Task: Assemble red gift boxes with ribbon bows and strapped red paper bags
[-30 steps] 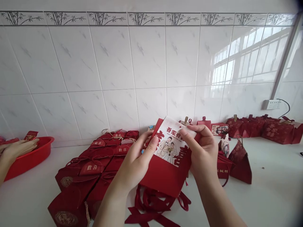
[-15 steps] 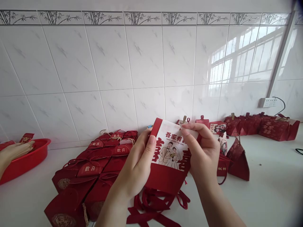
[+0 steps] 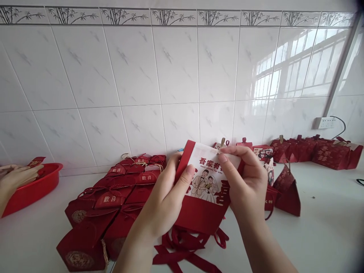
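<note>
Between my two hands is a red and white gift box [image 3: 203,214] printed with a cartoon wedding couple and Chinese characters. My left hand [image 3: 167,193] grips its left side, thumb lying on the printed front. At the upper right, my right hand [image 3: 247,182] pinches the box's edge between thumb and fingers. The fingers behind the box are hidden. Below it, dark red ribbons [image 3: 186,248] lie in a loose tangle on the white table [image 3: 321,235].
Rows of red gift boxes [image 3: 85,242] with cords stand at the left. Another person's hands [image 3: 17,182] work over a red basin [image 3: 36,193]. Red boxes [image 3: 330,155] line the tiled wall at the right, and a triangular red box [image 3: 288,193] stands nearer. A power socket [image 3: 324,122] is on the wall.
My left thumb has slid right across the printed front. My right hand keeps its pinch, slightly further right. At the basin, the other person's hands have shifted.
</note>
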`<state>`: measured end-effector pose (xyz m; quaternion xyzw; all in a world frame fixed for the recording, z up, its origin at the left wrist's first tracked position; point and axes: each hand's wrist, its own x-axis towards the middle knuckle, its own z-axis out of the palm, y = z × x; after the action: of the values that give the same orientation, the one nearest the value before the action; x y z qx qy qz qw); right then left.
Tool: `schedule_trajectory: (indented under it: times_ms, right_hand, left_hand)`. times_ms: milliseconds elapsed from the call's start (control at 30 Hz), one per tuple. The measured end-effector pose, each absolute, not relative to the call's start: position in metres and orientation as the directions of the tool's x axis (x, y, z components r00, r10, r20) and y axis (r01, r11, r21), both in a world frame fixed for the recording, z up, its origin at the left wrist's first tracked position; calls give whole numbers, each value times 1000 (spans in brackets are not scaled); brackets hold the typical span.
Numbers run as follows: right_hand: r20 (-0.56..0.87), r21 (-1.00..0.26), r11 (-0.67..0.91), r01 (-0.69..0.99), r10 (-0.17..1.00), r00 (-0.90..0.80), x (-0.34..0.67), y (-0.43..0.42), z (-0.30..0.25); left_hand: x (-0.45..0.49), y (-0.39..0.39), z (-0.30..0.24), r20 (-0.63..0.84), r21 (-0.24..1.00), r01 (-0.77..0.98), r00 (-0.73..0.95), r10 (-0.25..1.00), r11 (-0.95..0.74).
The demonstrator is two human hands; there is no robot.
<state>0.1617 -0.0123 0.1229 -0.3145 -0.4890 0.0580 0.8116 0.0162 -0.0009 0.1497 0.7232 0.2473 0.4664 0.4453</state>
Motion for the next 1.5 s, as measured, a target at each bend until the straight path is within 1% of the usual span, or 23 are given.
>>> schedule_trajectory:
  times_ms: [100,767,867,1000,1067,1200,1367,1500]
  right_hand:
    - [765,-566,795,219,406,500,163,-13,123]
    - [753,-573,799,183,425,502,161,-15,124]
    - [744,-593,788,168,455,490,164,-13,124]
    - [728,-637,756,152,525,441,167,-9,122]
    - [718,-664,732,154,566,405,166,-8,121]
    - [699,-698,712,69,658,280,161,-10,123]
    - [732,-672,737,68,648,210,157,-15,125]
    - [723,-681,731,46,661,203,156,-15,124]
  left_hand:
    - [17,1,148,476,869,-109,447,757,-482]
    - [17,0,146,436,897,-146,449,780,-417]
    - [18,-2,147,420,906,-162,449,788,-391]
    - [14,-2,149,354,935,-173,435,828,-309]
    - [11,0,150,344,939,-154,379,859,-308]
    - [8,4,151,425,905,-128,216,879,-406]
    - [13,3,150,360,933,-122,285,888,-339]
    - [15,2,150,380,925,-104,288,879,-366]
